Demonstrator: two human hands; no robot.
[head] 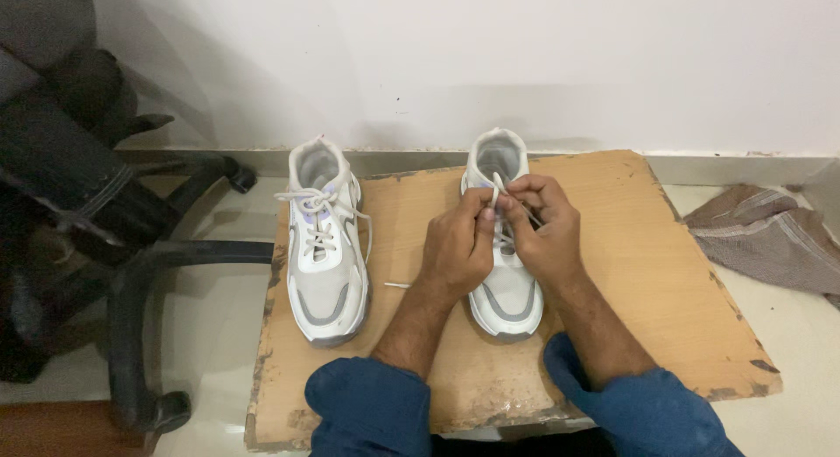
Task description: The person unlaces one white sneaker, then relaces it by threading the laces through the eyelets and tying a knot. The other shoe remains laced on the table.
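Bottom of frame, my blue sleeves (372, 409). At center, my left hand (457, 247) and right hand (544, 225) are both pinched shut on the lace (496, 192) of the right shoe (507, 291) on the wooden board (647, 273). Lace looks thin, floppy, probably slippery, so I'd grip near the eyelets. The shoe looks light. The other shoe (325, 247) sits left-center.

Two bare forearms, blue sleeves (367, 404) pushed up near the elbows; no rings or watch
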